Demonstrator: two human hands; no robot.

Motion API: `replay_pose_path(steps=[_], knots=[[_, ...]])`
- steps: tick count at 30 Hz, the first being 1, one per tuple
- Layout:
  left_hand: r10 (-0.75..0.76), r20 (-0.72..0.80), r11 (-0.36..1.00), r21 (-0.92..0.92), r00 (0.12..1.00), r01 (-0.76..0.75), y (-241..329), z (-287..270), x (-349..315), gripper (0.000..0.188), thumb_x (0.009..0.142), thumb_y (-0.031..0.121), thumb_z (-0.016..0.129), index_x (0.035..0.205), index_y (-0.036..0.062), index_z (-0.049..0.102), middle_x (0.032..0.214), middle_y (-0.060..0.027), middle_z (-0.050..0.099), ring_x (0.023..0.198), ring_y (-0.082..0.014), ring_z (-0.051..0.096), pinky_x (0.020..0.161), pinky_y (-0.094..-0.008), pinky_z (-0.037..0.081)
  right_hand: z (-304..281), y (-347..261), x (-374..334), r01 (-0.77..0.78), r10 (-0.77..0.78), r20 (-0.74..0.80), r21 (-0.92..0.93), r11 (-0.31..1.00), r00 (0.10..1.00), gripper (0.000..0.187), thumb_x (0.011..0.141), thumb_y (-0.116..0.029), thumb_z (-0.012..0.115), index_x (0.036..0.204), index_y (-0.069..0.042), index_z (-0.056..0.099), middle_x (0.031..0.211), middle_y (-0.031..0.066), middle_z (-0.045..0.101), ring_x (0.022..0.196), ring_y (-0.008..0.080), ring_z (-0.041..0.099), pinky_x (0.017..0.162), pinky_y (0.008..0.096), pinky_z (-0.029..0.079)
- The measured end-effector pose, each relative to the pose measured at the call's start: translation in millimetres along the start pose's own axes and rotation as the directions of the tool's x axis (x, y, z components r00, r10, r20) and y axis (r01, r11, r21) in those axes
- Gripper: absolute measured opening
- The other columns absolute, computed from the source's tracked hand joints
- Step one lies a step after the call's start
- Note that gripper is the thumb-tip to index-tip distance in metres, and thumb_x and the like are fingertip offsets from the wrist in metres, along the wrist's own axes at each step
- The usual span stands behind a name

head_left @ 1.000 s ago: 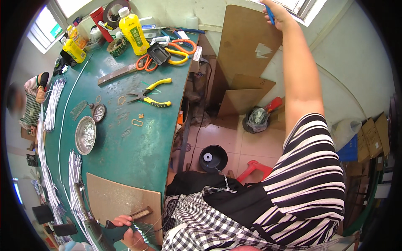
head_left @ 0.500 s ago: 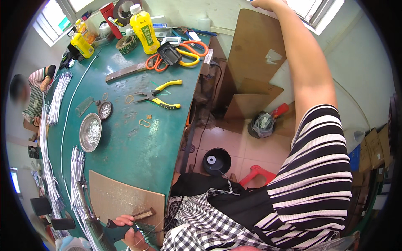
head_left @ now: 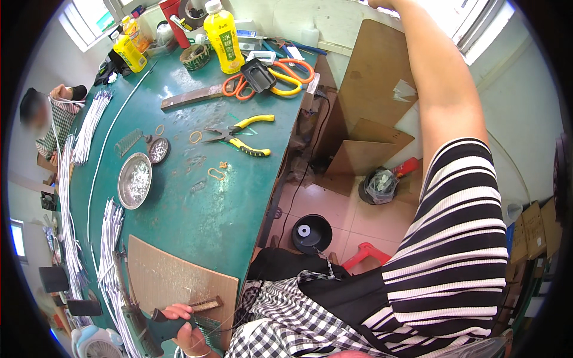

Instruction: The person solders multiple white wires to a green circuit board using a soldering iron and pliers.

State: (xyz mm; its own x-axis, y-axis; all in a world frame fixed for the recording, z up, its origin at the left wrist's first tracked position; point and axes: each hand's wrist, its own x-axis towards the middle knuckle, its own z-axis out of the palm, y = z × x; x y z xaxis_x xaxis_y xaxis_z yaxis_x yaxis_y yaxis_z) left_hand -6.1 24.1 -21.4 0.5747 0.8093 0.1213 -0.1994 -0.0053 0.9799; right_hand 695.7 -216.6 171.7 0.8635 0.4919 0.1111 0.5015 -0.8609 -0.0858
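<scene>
My left hand, low at the left, has its fingers wrapped round the handle of a dark green pistol-shaped tool. The tool's body points up and left over a brown board. Right beside that hand are a wood-handled brush-like piece and a green wire coil. My right arm is stretched far up past the window side. Only a bit of my right hand shows at the top edge, with its fingers cut off from view. Bundles of white cables lie left of the board.
On the green table lie yellow-handled pliers, orange and yellow scissors, a metal bowl and a yellow bottle. A co-worker handles white cables at the far left. A black bin stands on the floor.
The whole view has shifted, so the table's things sit a little further right. The co-worker's hand has risen with white cables. My left hand keeps its grip; my right arm stays raised.
</scene>
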Motion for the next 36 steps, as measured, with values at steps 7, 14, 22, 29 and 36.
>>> replay_pose_path(steps=[7,14,22,29,36], knots=[[-0.009,0.010,1.000,0.005,1.000,0.009,-1.0,-0.8,0.6,0.038,0.066,0.013,0.066,0.095,0.0068,0.043,0.078,-0.0074,0.046,0.080,-0.0217,0.048,0.081,-0.0328,0.040,-3.0,15.6,23.3,0.188,-0.191,0.053,0.058,0.980,0.980,0.045,0.069,-0.034,0.071,0.107,-0.010,0.069,0.115,0.0133,0.064,0.106,0.0274,0.061,0.090,0.0416,0.048],[0.009,-0.043,1.000,0.019,0.999,-0.008,-2.6,1.1,1.9,0.038,0.064,0.017,0.068,0.092,0.0066,0.045,0.075,-0.0081,0.049,0.076,-0.0231,0.050,0.075,-0.0350,0.043,-7.6,-35.2,23.4,-0.372,0.379,-0.048,-0.335,0.865,0.924,0.042,0.070,-0.032,0.073,0.105,-0.010,0.069,0.112,0.0136,0.065,0.104,0.0277,0.062,0.089,0.0401,0.049],[0.006,-0.045,1.000,0.017,0.999,-0.006,-3.8,1.9,1.5,0.038,0.064,0.017,0.068,0.092,0.0069,0.045,0.074,-0.0081,0.048,0.075,-0.0230,0.050,0.074,-0.0348,0.043,-30.3,6.1,-13.6,0.546,-0.546,-0.069,-0.028,0.838,0.835,0.038,0.072,-0.034,0.071,0.100,-0.009,0.071,0.102,0.0125,0.068,0.098,0.0259,0.064,0.086,0.0380,0.051],[0.048,-0.076,0.999,0.000,0.996,-0.049,-1.5,2.4,0.8,0.033,0.068,0.011,0.065,0.093,0.0074,0.043,0.075,-0.0074,0.047,0.075,-0.0221,0.049,0.076,-0.0342,0.043,14.4,-70.6,-44.5,-0.104,0.119,-0.230,0.075,0.992,0.966,0.047,0.071,-0.027,0.062,0.115,-0.013,0.063,0.098,0.0162,0.067,0.094,0.0279,0.065,0.082,0.0368,0.052],[-0.006,-0.236,1.000,-0.005,0.972,0.005,-1.3,14.0,-3.4,0.025,0.073,-0.003,0.060,0.093,0.0055,0.046,0.083,-0.0077,0.052,0.082,-0.0232,0.054,0.083,-0.0395,0.044,157.0,-210.5,-250.0,0.748,-0.742,-0.236,0.448,0.490,0.627,0.063,0.063,-0.016,0.066,0.125,-0.007,0.056,0.102,0.0146,0.058,0.095,0.0314,0.054,0.087,0.0394,0.043]])
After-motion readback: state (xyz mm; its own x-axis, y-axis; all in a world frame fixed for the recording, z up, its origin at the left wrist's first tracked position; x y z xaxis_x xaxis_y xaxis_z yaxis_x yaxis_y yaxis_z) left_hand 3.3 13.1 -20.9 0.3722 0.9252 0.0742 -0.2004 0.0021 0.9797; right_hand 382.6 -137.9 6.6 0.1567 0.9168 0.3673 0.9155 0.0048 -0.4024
